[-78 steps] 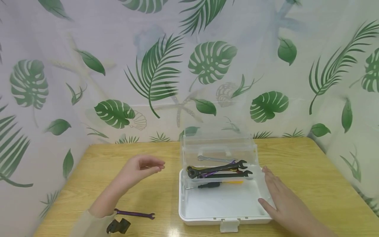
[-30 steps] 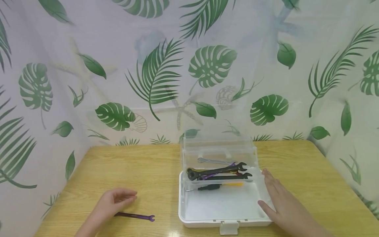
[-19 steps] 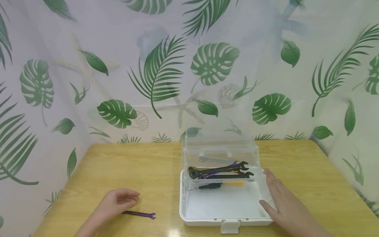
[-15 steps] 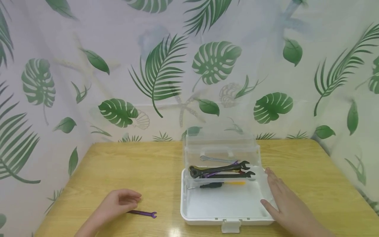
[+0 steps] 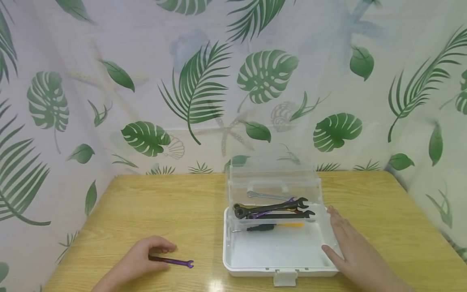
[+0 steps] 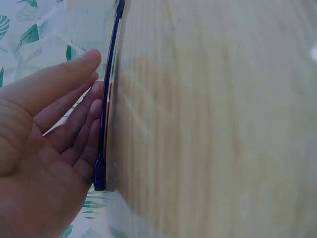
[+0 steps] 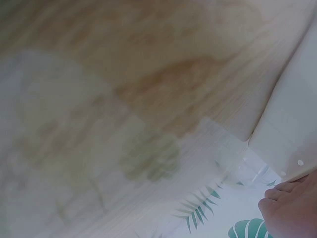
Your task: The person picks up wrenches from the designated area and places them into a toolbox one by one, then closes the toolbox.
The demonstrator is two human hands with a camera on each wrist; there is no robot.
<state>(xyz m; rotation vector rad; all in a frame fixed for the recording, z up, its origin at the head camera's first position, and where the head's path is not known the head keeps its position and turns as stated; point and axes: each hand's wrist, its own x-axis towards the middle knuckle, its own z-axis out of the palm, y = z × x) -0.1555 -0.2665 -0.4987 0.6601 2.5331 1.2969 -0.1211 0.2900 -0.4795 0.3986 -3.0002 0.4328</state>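
Observation:
In the head view a purple wrench (image 5: pixel 175 261) lies on the wooden table at the left front. My left hand (image 5: pixel 140 259) is beside it, thumb on the near side and fingers on the far side, gap not closed. The left wrist view shows the wrench (image 6: pixel 105 104) flat on the table with the left hand's (image 6: pixel 47 144) loosely bent fingers next to it. With straight fingers my right hand (image 5: pixel 355 251) rests along the right side of a white toolbox (image 5: pixel 277 251). The right wrist view catches only part of the right hand (image 7: pixel 292 208) against the box wall (image 7: pixel 292 114).
The toolbox's clear lid (image 5: pixel 271 174) stands raised at the back. Several wrenches (image 5: pixel 271 209) lie on its upper tray. Below are a black-handled screwdriver (image 5: pixel 260 228) and a yellow item (image 5: pixel 290 224). A latch (image 5: pixel 284 278) hangs in front. A leaf-print cloth (image 5: pixel 219 81) backs the table.
My left hand has come down from above the table to the purple wrench, and its thumb and fingers have spread around it. The right hand has stayed at the toolbox's side.

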